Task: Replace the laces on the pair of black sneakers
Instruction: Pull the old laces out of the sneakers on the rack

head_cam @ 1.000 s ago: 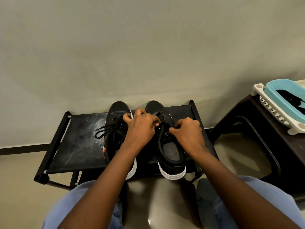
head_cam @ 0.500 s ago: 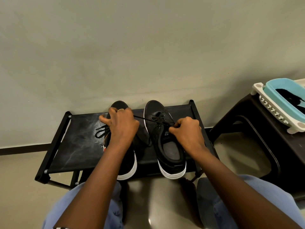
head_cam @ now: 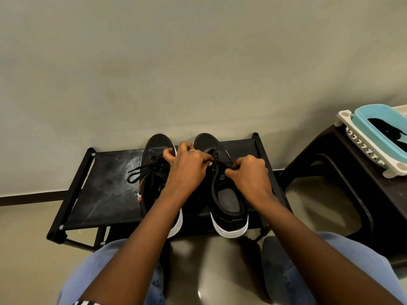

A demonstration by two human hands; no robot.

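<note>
While half a second ago stretched out over the left sneaker (head_cam: 154, 172) drawing lace taut, now back at the right sneaker (head_cam: 226, 194) on the rack (head_cam: 105, 190): left hand (head_cam: 187, 168) pinching its lace (head_cam: 217, 160), right hand (head_cam: 248, 172) curled, pinching near the eyelets. Suggests unlacing proceeding eyelet by eyelet.

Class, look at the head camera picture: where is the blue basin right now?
The blue basin sits at the far right edge of the head view, inside a white tray on a dark stool, right of the shoe rack.
</note>
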